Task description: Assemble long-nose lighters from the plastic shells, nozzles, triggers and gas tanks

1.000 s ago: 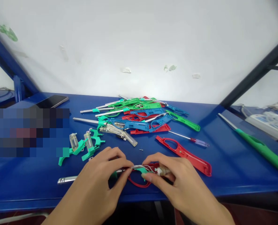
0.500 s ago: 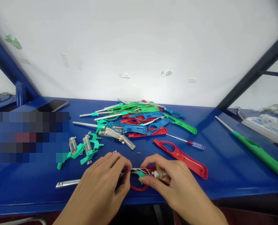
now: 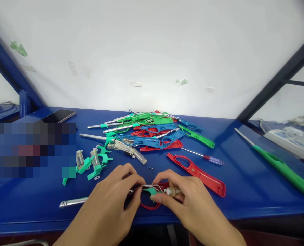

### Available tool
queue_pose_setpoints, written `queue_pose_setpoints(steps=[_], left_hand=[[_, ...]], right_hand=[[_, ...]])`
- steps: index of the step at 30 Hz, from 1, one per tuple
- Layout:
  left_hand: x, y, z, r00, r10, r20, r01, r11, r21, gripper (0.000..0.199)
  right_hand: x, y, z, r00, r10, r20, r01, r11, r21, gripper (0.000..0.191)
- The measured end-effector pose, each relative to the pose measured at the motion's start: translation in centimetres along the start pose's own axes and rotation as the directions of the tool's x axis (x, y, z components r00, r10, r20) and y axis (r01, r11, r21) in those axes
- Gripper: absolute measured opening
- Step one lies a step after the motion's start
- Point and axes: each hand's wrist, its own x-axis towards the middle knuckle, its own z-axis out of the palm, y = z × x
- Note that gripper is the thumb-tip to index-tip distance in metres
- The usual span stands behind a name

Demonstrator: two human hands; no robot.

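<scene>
A long-nosed lighter, its red casing half (image 3: 149, 205) open and insides showing, lies between my hands near the table's front edge. My left hand (image 3: 116, 198) is closed around its left part, thumb and fingers pinching by the white wires (image 3: 155, 186). The silver tube (image 3: 73, 202) sticks out beyond that hand to the left. My right hand (image 3: 190, 201) is closed on the clear fuel tank (image 3: 172, 191), mostly covered by the fingers. Under the right thumb sits a green trigger (image 3: 152, 193). Just behind the right hand rests another red casing half (image 3: 199, 172).
Red, blue and green lighter parts (image 3: 146, 128) are piled at the back. Green triggers with small tanks (image 3: 94, 164) lie left. A screwdriver (image 3: 213, 160) and tiny screw (image 3: 151, 167) lie behind my hands. A whole green lighter (image 3: 282, 167) is at right, a phone (image 3: 59, 116) back left.
Both hands keep nearly the same grip on the lighter. The silver tube has shifted slightly left and down, and the view has moved a little.
</scene>
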Motion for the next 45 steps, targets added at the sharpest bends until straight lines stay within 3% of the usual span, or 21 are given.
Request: queue_pose_setpoints(steps=[5, 10, 15, 21, 32, 45], left_hand=[[0.5, -0.5, 0.1, 0.99, -0.131, 0.051, 0.134, 0.989, -0.058, 0.024], [0.6, -0.6, 0.0, 0.983, -0.168, 0.075, 0.175, 0.98, -0.099, 0.023], [0.5, -0.3, 0.1, 0.989, -0.137, 0.061, 0.143, 0.984, -0.111, 0.023], [0.6, -0.2, 0.1, 0.994, -0.107, -0.029, 0.106, 0.993, -0.055, 0.025], [0.2, -0.3, 1.5, 0.999, -0.033, -0.01, 0.032, 0.996, -0.087, 0.023], [-0.1, 0.6, 0.3, 0.995, 0.071, -0.067, -0.071, 0.997, 0.002, 0.025]], right_hand=[[0.0, 0.1, 0.2, 1.0, 0.021, -0.008, -0.021, 1.0, 0.0, 0.009], [0.1, 0.3, 0.2, 1.0, 0.027, -0.005, -0.027, 1.0, -0.001, 0.01], [0.1, 0.3, 0.2, 1.0, 0.012, -0.014, -0.012, 1.0, 0.007, 0.01], [0.0, 0.2, 0.2, 1.0, 0.027, -0.006, -0.027, 1.0, 0.0, 0.01], [0.2, 0.1, 0.2, 1.0, 0.023, -0.006, -0.023, 1.0, 0.013, 0.008], [-0.2, 0.6, 0.6, 0.996, -0.053, -0.074, 0.053, 0.999, 0.0, 0.032]])
